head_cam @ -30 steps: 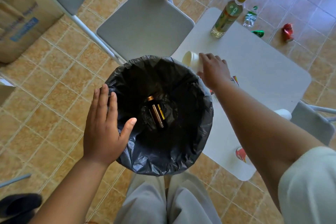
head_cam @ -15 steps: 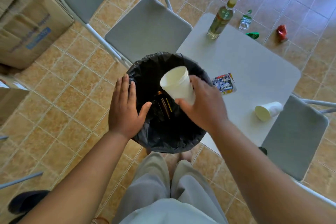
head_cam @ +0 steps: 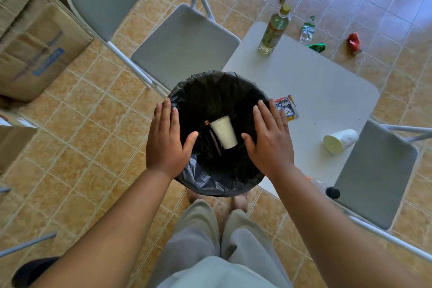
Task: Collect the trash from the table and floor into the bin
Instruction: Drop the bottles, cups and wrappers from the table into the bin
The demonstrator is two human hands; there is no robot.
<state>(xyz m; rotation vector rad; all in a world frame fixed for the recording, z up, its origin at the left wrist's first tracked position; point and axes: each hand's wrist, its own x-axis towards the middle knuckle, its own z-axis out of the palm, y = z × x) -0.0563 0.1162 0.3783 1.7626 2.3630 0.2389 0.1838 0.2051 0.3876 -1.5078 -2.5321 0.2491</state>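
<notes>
Both palms are on the bin [head_cam: 210, 186] right now. My left grip [head_cam: 167, 139] lies flat over the left rim and my right grip [head_cam: 268, 139] flat over the right rim, fingers straight, holding nothing.

Down in the black liner, mid-frame, is the white foam cup [head_cam: 224, 132]. Its long axis runs from upper left to lower right, with the wider mouth end up-frame and the narrow base toward the lower right. It's plain white with no print, and it looks slightly blurred. A dark bottle [head_cam: 207, 125] with a gold cap lies just left of it.

On the tabletop [head_cam: 315, 86], right of the bin, a snack packet [head_cam: 288, 109] peeks out past my right fingers. I can read "Den" on it and no more. A second foam cup [head_cam: 340, 140] lies on its side, mouth facing lower left. A yellow-capped bottle [head_cam: 273, 30] stands upright at the far corner, its label too small to read.

On the floor [head_cam: 81, 124], upper right, are a crushed clear bottle [head_cam: 307, 29], a green wrapper [head_cam: 316, 47] and a red crushed can [head_cam: 354, 43].
</notes>
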